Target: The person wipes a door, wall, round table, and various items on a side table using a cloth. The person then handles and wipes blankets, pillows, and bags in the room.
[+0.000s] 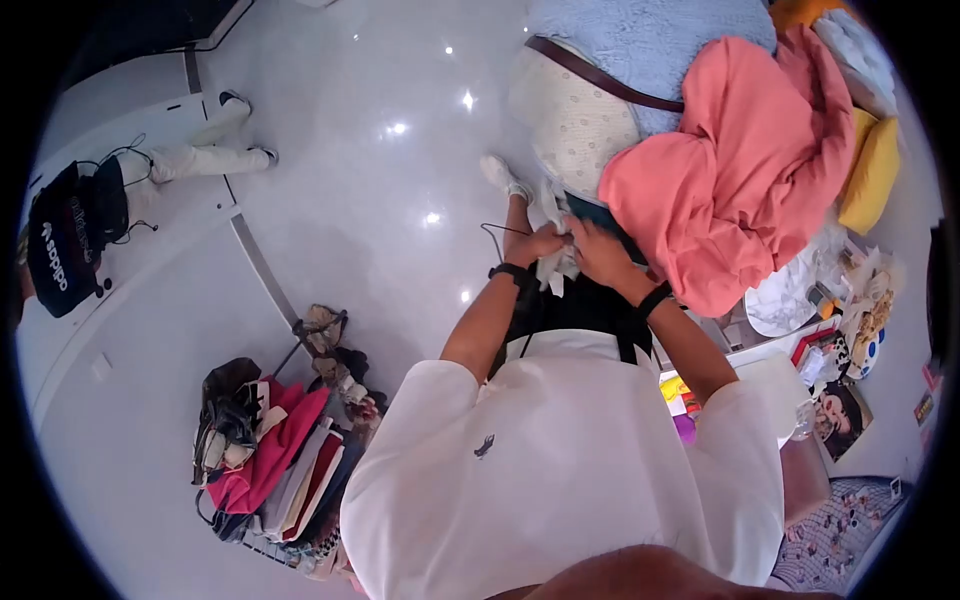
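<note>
A crumpled whitish cloth (555, 268) hangs between my two hands, in front of my dark trousers. My left hand (541, 244) has its fingers closed on the cloth's edge. Close beside it, my right hand (598, 250) also pinches the cloth, near its upper part. Dark bands sit on both wrists. Just beyond my hands lies a rounded cream patterned cushion (585, 125) with a dark strap (605, 80) across it. A large coral-pink cloth (735, 170) is heaped to the right of my right hand.
Light-blue fluffy fabric (650, 30) and a yellow cushion (870, 175) lie around the pink heap. Small items and packets clutter the right side. A rack of folded clothes (290, 460) stands lower left. Another person in pale trousers (205, 162) is at the far left.
</note>
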A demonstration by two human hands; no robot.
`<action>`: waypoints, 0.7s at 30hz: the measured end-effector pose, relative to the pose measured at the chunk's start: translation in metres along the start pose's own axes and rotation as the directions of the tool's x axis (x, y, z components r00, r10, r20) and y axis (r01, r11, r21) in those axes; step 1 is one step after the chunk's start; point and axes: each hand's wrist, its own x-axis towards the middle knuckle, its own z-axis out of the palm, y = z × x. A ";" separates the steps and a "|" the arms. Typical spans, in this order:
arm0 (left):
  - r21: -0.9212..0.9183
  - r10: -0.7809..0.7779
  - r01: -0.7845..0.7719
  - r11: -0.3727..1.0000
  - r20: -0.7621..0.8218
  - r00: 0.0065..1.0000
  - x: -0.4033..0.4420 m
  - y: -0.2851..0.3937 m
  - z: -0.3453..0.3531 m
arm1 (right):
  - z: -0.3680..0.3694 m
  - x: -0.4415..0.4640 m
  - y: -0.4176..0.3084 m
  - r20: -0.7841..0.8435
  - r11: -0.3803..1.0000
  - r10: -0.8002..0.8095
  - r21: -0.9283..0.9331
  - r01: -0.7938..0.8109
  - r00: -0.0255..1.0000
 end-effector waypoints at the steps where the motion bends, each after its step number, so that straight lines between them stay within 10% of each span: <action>1: 0.113 0.005 -0.007 0.994 0.022 1.000 0.010 -0.013 -0.001 | 0.012 -0.021 0.013 0.134 0.997 0.072 0.010 -0.074 0.988; 6: -0.089 0.021 -0.034 0.995 -0.142 0.990 0.010 -0.024 -0.030 | 0.007 -0.023 0.042 0.246 0.967 0.077 0.217 -0.133 0.966; 10: -0.378 0.061 -0.088 0.922 -0.083 0.995 -0.035 0.034 -0.038 | 0.011 0.002 0.027 -0.057 0.912 0.140 0.395 -0.106 0.989; 16: -0.009 0.265 -0.265 0.964 0.004 0.964 -0.008 0.017 0.007 | 0.023 0.001 0.062 -0.152 0.959 0.074 0.280 -0.029 0.986; 18: 0.519 -0.002 -0.058 0.853 0.115 0.993 0.007 0.019 0.029 | 0.046 -0.016 0.087 -0.135 0.919 0.139 0.387 -0.077 0.981; 21: 0.447 -0.003 -0.082 0.891 0.187 0.982 0.005 0.046 0.062 | 0.059 -0.041 0.099 -0.071 0.866 0.267 0.456 -0.207 0.961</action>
